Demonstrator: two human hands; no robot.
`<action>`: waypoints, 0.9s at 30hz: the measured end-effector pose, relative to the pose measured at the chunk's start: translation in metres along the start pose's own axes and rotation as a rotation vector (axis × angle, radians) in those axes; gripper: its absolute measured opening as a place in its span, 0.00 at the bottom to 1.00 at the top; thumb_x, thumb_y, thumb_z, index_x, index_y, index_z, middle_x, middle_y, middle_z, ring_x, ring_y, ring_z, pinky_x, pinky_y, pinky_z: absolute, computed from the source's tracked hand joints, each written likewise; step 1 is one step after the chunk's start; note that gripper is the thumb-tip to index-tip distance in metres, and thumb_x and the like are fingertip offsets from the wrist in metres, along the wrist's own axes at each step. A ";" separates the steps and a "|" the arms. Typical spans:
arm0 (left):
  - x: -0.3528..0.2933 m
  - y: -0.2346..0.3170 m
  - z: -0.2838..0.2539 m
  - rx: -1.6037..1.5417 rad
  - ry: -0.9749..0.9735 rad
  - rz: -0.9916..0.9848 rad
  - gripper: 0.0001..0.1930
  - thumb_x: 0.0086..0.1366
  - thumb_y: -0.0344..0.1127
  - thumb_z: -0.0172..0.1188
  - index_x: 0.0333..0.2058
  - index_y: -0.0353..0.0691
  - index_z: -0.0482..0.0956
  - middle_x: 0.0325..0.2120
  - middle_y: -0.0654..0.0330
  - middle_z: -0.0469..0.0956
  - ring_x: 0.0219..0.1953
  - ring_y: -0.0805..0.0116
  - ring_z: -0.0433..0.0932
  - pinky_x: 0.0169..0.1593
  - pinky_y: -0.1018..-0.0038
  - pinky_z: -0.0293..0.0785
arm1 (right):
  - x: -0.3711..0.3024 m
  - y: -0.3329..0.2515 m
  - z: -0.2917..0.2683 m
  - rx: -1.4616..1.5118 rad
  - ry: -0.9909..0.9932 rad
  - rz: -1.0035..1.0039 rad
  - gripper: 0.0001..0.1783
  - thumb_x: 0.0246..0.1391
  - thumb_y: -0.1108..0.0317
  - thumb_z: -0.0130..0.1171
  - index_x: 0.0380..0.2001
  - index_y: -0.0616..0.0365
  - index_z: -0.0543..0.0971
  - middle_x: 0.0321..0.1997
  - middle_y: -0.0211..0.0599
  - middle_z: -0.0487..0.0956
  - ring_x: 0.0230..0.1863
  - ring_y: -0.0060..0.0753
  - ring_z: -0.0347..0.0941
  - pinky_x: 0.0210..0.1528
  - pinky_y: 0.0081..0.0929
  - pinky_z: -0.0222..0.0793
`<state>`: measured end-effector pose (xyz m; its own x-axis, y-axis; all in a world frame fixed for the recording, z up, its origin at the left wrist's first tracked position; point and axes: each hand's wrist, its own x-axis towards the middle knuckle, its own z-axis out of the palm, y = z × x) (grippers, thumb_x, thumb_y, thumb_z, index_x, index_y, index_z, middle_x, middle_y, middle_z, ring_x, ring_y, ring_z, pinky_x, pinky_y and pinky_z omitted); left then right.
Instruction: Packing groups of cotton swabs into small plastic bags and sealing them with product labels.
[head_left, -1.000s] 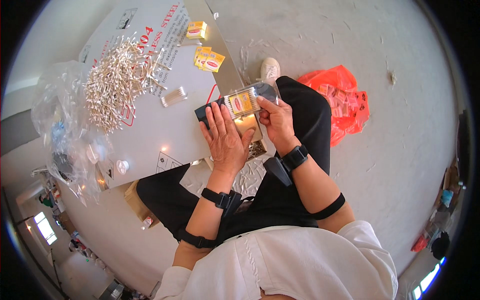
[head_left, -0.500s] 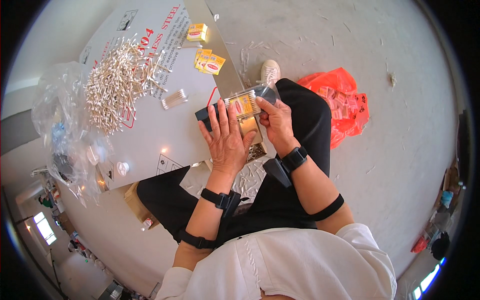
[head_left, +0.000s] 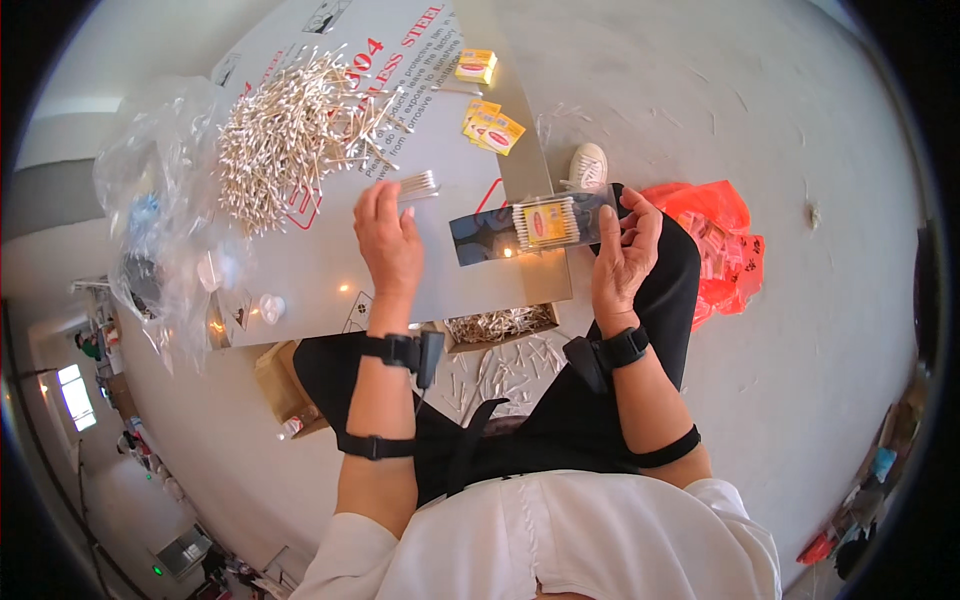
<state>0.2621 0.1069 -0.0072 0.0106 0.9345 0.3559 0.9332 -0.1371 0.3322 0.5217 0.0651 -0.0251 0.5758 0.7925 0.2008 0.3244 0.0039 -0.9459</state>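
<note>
Above the metal sheet's near edge, my right hand (head_left: 626, 250) pinches the end of a clear plastic sleeve (head_left: 592, 205). Inside the sleeve, a row of cotton swabs lies behind a yellow card (head_left: 546, 222). A dark, glossy strip (head_left: 482, 237) extends leftward from the swabs. My left hand (head_left: 389, 240) is raised over the sheet with its thumb apart and no object visible in it. Just beyond its fingertips lies a small bundle of cotton swabs (head_left: 418, 185). A large heap of loose swabs (head_left: 295, 140) spreads farther left.
Yellow cards (head_left: 493, 128) and a small yellow stack (head_left: 476, 66) lie on the metal sheet (head_left: 460, 290). A crumpled clear bag (head_left: 165, 220) is at its left. Below sits a box of swabs (head_left: 500, 325); a red bag of packets (head_left: 715, 245) rests on the floor.
My left hand has lifted off the packed swabs and moved left toward the small bundle. My right hand still grips the sleeve. The view has shifted, so the table appears farther right.
</note>
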 end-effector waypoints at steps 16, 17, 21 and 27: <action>0.003 -0.027 0.005 0.072 -0.146 0.105 0.32 0.61 0.29 0.59 0.64 0.35 0.60 0.63 0.48 0.62 0.65 0.51 0.61 0.66 0.57 0.58 | -0.017 -0.055 0.120 -0.286 -0.696 -0.566 0.31 0.42 0.73 0.68 0.52 0.64 0.73 0.56 0.46 0.71 0.58 0.51 0.65 0.59 0.40 0.64; 0.004 -0.027 0.006 0.011 -0.121 0.090 0.32 0.60 0.28 0.59 0.63 0.34 0.61 0.63 0.48 0.63 0.65 0.51 0.61 0.66 0.57 0.58 | -0.013 -0.053 0.128 -0.277 -0.713 -0.548 0.33 0.40 0.74 0.69 0.54 0.64 0.71 0.56 0.47 0.70 0.57 0.52 0.65 0.60 0.40 0.64; 0.017 -0.036 0.002 -0.137 -0.033 0.095 0.30 0.58 0.25 0.60 0.61 0.34 0.65 0.60 0.49 0.66 0.63 0.50 0.63 0.65 0.57 0.58 | 0.002 -0.054 0.142 -0.169 -0.651 -0.518 0.33 0.38 0.75 0.70 0.52 0.62 0.73 0.52 0.46 0.73 0.49 0.48 0.71 0.53 0.38 0.70; 0.011 -0.038 -0.001 -0.194 -0.011 0.143 0.22 0.55 0.23 0.62 0.51 0.35 0.73 0.50 0.53 0.74 0.58 0.52 0.68 0.61 0.57 0.62 | -0.030 -0.046 0.101 -0.087 -0.649 -0.084 0.07 0.45 0.76 0.64 0.30 0.61 0.78 0.29 0.44 0.77 0.30 0.46 0.77 0.34 0.36 0.72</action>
<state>0.2267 0.1220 -0.0149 0.1431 0.9043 0.4022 0.8352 -0.3284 0.4411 0.4134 0.1028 -0.0130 -0.0144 0.9985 0.0527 0.4239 0.0538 -0.9041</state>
